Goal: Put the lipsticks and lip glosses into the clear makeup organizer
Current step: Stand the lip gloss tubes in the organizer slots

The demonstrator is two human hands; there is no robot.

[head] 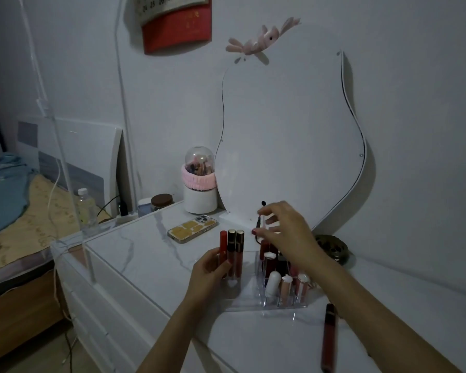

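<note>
White marble-patterned dresser top (pixel 151 254) stands against a pale wall in a dim bedroom, and everything for the job sits on it. Nearest the camera, a dark red lip gloss tube (pixel 329 338) lies loose on the surface, just right of the clear makeup organizer (pixel 242 300). Three pale lip glosses (pixel 285 288) stand upright in the organizer's front right slots, with darker lipsticks (pixel 269 258) in the slots behind. Three tall tubes (pixel 232 251), one red and two gold-capped, stand in its left compartment. The left hand (pixel 209 273) has its fingers curled round the organizer's left end and the base of the red tube. The right hand (pixel 283 232) hovers above the rear slots, thumb and forefinger pinching a thin, dark-tipped applicator (pixel 260 219); what it belongs to cannot be told. Farther back lie a phone with a yellow case (pixel 192 229) and a dark round dish (pixel 332 248). Behind those, a domed brush holder (pixel 200 181) stands beside a wavy-edged mirror (pixel 288 146) that leans on the wall, below a pink plush toy (pixel 261 39) and a red wall calendar (pixel 176 21). A bed (pixel 14 200) lies at far left.
</note>
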